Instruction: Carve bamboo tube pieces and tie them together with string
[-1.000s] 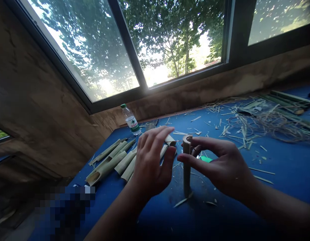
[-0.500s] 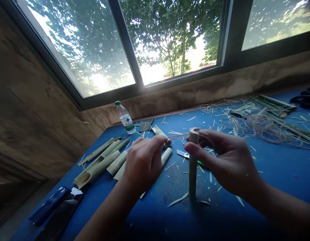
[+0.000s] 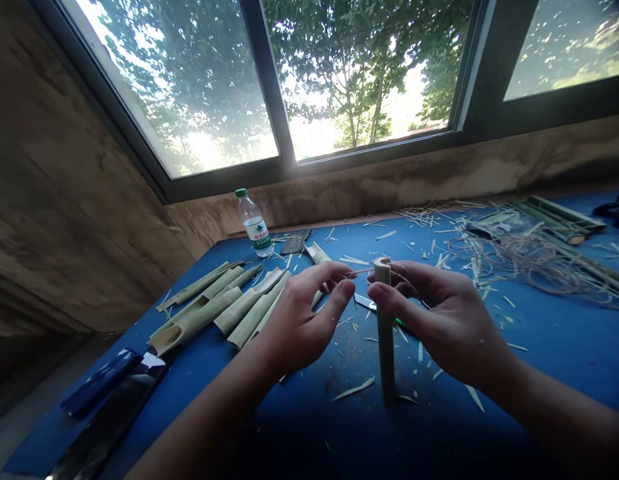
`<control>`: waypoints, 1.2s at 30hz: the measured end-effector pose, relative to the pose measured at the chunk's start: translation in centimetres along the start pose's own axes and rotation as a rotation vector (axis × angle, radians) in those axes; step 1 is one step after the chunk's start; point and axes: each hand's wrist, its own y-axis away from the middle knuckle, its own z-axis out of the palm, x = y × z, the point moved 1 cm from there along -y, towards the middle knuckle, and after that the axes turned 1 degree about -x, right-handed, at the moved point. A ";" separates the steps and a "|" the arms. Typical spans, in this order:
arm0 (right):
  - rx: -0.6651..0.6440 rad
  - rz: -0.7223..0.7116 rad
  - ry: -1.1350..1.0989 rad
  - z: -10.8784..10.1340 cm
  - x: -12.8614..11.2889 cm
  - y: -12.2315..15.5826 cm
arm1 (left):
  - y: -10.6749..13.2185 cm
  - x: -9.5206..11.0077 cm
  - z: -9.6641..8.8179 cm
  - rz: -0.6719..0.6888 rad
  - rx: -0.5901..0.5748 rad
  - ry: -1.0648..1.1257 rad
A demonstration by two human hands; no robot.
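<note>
My right hand grips the upper part of a bamboo tube that stands upright on the blue table. The tube's top end has a notch cut in it. A thin brown string runs from the tube's top to my left hand, whose thumb and fingertips pinch it. More of the string loops by my right fingers. Behind the tube lies a utility knife, its blade out to the left and its green handle partly hidden by my right hand.
Several split bamboo pieces lie at left, near a blue-handled tool and a dark blade. A water bottle stands by the wall. Tangled string and a bamboo frame lie at right among shavings.
My left hand has turned, its thumb now showing, and its fingertips have come nearer the tube's top. My right hand still holds the tube upright. The view has shifted slightly.
</note>
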 end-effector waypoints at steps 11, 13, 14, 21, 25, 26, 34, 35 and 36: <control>-0.010 0.032 -0.059 -0.3 0.0 -0.1 | -0.4 -0.1 0.2 -0.029 0.080 0.212; -0.015 0.047 -0.081 -0.3 0.1 -0.1 | -0.5 -0.3 0.2 -0.068 0.113 0.240; -0.019 0.055 -0.088 -0.3 0.2 -0.1 | -0.5 -0.4 0.2 -0.084 0.136 0.256; -0.014 0.084 -0.088 -0.1 0.6 -0.1 | -0.9 -2.0 1.2 -0.300 0.331 0.623; -0.073 0.112 -0.088 0.1 0.7 -0.2 | -0.9 -2.2 2.1 -0.329 0.269 0.773; -0.090 0.126 -0.086 0.1 0.7 -0.2 | -0.9 -2.2 2.2 -0.325 0.244 0.791; -0.099 0.227 -0.137 -0.2 0.7 -0.3 | -0.8 -1.5 1.2 -0.359 0.305 0.774; -0.087 0.242 -0.159 -0.4 0.7 -0.4 | -0.8 -1.4 0.9 -0.356 0.310 0.755; -0.074 0.260 -0.178 -0.5 0.8 -0.4 | -0.8 -1.2 0.7 -0.354 0.306 0.748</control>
